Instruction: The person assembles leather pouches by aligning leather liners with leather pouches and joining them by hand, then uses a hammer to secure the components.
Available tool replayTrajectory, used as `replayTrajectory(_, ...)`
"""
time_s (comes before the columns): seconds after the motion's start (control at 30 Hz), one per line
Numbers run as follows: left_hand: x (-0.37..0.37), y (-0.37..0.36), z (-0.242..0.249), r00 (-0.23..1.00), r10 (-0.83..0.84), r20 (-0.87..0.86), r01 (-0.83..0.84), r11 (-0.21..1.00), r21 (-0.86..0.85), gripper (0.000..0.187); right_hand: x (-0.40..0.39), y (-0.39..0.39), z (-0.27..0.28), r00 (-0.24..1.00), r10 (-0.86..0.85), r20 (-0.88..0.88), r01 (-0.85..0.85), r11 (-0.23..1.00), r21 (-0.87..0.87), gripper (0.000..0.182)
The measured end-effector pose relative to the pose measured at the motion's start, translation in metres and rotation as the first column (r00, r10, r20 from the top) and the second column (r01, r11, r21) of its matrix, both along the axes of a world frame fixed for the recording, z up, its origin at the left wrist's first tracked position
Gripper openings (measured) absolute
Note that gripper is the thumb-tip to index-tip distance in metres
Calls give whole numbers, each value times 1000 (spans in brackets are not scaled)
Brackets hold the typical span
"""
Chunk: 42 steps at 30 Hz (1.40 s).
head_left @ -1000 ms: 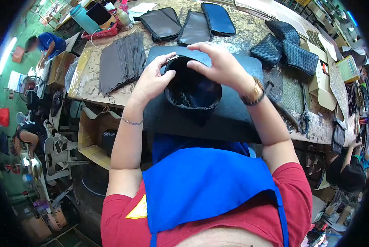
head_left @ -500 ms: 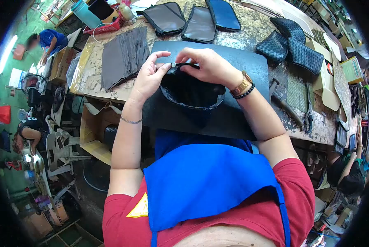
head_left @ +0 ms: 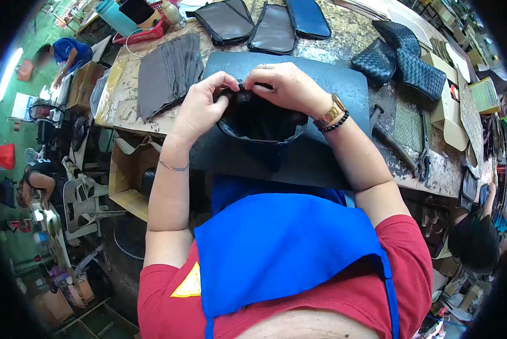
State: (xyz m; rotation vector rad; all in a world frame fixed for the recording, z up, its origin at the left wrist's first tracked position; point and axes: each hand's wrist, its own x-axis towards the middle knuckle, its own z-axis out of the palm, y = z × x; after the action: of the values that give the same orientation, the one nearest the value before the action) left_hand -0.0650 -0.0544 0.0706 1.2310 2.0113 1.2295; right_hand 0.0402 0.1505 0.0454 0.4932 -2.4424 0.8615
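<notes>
A black pouch [head_left: 259,121] stands with its mouth gaping toward me on a dark board [head_left: 332,152]. At its far rim, near one end of what looks like the zipper edge, the fingers of my left hand [head_left: 201,107] pinch the pouch. Close beside them, thumb and fingers of my right hand [head_left: 290,90] grip the same rim. The two sets of fingertips almost meet. Inside, the pouch is dark, and the fingers hide the pinched piece of edge.
Dark brown sheets [head_left: 169,73] are stacked left of the board. Finished-looking zip pouches [head_left: 273,31] lie beyond it. Woven black pouches [head_left: 420,73], a hammer [head_left: 395,144] and an open carton [head_left: 448,121] are at the right. Another person [head_left: 72,53] sits at far left.
My left fingers have curled in and closed onto the rim, where they were more spread before. A small pale bit at the rim is now hidden. My right hand has shifted slightly.
</notes>
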Motion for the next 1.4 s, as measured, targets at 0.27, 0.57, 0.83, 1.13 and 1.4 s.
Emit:
replayTrajectory(0.27,-5,4,-1,971,101,218,-103,995,-4,28,-8,-6,-6,996,9,-94,23,940,340,5)
replayTrajectory(0.57,7,13,3,955,168,-244,-184,982,-45,27,-4,-3,2,994,107,-13,-94,914,394,12)
replayTrajectory(0.83,13,17,16,873,206,-442,-133,973,191,42,7,-12,-6,952,-162,258,274,827,-491,30)
replayTrajectory(1.13,-120,-70,-58,649,520,-555,-629,777,-8,33,9,63,-26,863,-492,119,501,799,-333,45)
replayTrajectory(1.4,-160,-65,-68,621,470,-627,-738,619,-268,43,-139,-58,29,930,14,367,-50,995,89,34)
